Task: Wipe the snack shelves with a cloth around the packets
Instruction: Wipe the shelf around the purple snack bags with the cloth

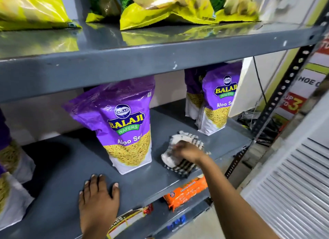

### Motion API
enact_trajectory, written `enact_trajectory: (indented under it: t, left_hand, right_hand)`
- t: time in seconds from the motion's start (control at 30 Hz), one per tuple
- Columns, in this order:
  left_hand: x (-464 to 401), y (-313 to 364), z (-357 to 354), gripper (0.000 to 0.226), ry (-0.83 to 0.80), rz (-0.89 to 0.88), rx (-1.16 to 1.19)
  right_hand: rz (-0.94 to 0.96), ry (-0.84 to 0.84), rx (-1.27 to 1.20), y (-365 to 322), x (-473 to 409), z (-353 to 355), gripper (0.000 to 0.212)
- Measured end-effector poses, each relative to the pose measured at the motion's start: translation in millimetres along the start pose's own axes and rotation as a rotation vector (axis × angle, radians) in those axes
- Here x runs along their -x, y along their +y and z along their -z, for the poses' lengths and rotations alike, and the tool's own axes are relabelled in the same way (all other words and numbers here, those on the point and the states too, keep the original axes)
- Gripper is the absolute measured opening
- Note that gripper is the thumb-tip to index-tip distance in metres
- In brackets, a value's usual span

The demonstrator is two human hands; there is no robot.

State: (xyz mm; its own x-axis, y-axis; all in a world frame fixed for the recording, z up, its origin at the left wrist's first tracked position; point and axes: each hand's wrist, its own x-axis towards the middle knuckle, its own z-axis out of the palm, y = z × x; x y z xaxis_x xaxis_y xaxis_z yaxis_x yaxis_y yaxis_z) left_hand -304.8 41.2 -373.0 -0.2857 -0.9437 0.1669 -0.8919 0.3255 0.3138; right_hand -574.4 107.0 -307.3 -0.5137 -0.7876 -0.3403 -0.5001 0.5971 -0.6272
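My right hand (189,150) grips a white cloth with dark stripes (178,160) and presses it on the grey middle shelf (74,167), between two purple Aloo Sev packets. One purple packet (124,124) stands upright just left of the cloth. Another purple packet (217,99) stands behind it to the right. My left hand (98,197) lies flat, fingers spread, on the shelf's front edge, holding nothing.
Yellow-green chip bags (165,9) fill the upper shelf (124,64). More purple packets (10,167) stand at the far left. An orange cookie pack (187,192) and other packs lie on the shelf below. A perforated upright (284,85) and a white louvred panel (293,185) are to the right.
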Motion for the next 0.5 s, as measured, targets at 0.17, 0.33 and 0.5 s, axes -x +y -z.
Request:
enact_trajectory:
  t: [0.17,0.33,0.5]
  left_hand:
    - [-1.3,-1.3,-4.5,0.071,0.046,0.011,0.015]
    - [-1.8,-0.1,-2.2,0.075,0.045,0.023,0.022]
    - [-2.7,0.7,0.6,0.077,0.027,0.007,0.015]
  right_hand:
    - [-0.068,0.196,0.206,-19.7,4.6,-38.1,0.087]
    - [-0.037,0.263,0.369,16.2,-1.1,-41.9,0.070]
    - [-0.099,0.431,0.369,73.2,14.1,-13.5,0.060]
